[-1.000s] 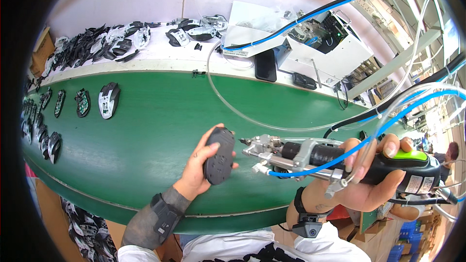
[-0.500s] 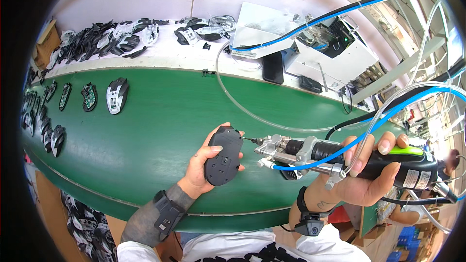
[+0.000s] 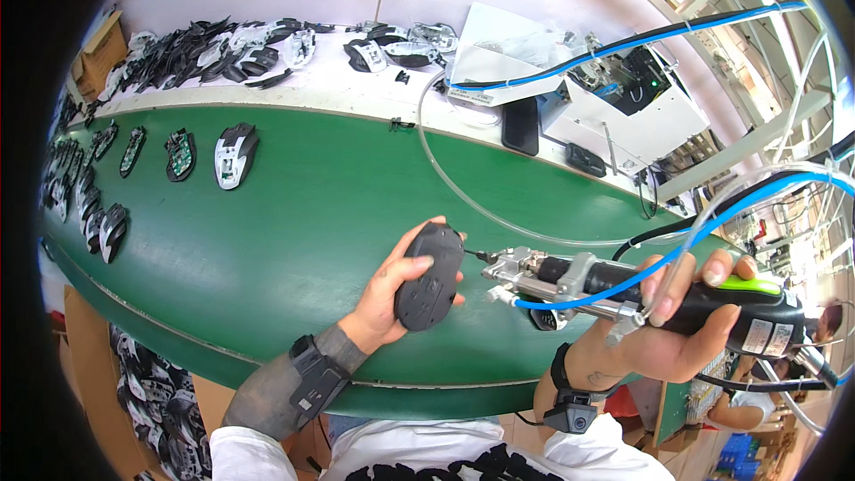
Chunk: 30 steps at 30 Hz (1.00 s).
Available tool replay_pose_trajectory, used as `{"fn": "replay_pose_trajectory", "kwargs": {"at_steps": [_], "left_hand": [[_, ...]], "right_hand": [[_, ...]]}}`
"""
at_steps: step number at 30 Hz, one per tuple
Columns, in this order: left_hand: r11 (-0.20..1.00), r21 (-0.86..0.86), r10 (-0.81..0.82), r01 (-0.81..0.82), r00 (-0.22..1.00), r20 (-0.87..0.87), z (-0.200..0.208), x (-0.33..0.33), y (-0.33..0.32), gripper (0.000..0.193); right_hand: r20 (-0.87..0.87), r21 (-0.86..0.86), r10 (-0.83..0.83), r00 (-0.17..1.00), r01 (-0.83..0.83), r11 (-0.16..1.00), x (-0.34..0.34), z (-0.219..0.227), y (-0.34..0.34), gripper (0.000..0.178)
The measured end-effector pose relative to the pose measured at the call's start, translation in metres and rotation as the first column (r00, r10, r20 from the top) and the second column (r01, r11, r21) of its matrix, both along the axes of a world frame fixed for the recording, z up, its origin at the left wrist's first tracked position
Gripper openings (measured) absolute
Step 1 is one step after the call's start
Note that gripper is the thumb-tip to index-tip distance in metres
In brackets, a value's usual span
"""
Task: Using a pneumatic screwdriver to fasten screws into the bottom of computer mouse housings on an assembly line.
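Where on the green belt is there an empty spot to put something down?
The belt is bare in the middle, between the white mouse shell and the left hand holding the black mouse. It is also bare ahead of the screwdriver. The left end, with rows of mouse parts, is crowded.

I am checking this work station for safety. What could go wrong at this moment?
1. The powered screwdriver has its tip at the edge of the dark mouse shell, close to the left hand; a slip could hit the fingers.
2. The blue hose loops beside the right hand and might tug the tool off line.
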State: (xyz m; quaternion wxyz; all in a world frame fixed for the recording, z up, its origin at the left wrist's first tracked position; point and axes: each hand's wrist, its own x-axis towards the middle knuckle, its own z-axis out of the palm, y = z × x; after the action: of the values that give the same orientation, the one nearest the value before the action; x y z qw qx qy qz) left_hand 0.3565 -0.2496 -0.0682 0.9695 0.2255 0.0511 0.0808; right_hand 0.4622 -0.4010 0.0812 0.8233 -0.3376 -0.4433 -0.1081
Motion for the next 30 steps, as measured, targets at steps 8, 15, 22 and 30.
{"fn": "replay_pose_trajectory", "kwargs": {"at_steps": [8, 15, 22, 30], "left_hand": [[0.981, 0.013, 0.191, -0.192, 0.963, -0.188, -0.018, 0.007, 0.014, 0.054], [0.988, -0.006, 0.150, -0.154, 0.972, -0.181, -0.012, 0.004, 0.008, 0.053], [0.988, -0.045, 0.139, -0.148, 0.978, -0.158, -0.008, 0.004, 0.003, 0.054], [0.976, 0.078, 0.213, -0.202, 0.958, -0.191, -0.002, -0.001, 0.000, 0.053]], "right_hand": [[0.005, 0.070, 0.232, 0.973, -0.232, 0.970, -0.016, 0.008, -0.022, 0.037], [-0.032, 0.004, 0.286, 0.958, -0.286, 0.958, -0.031, 0.001, -0.003, 0.040], [-0.019, -0.010, 0.305, 0.952, -0.306, 0.952, -0.032, -0.004, 0.001, 0.042], [-0.006, 0.013, 0.330, 0.944, -0.330, 0.944, -0.036, -0.004, 0.009, 0.044]]}}
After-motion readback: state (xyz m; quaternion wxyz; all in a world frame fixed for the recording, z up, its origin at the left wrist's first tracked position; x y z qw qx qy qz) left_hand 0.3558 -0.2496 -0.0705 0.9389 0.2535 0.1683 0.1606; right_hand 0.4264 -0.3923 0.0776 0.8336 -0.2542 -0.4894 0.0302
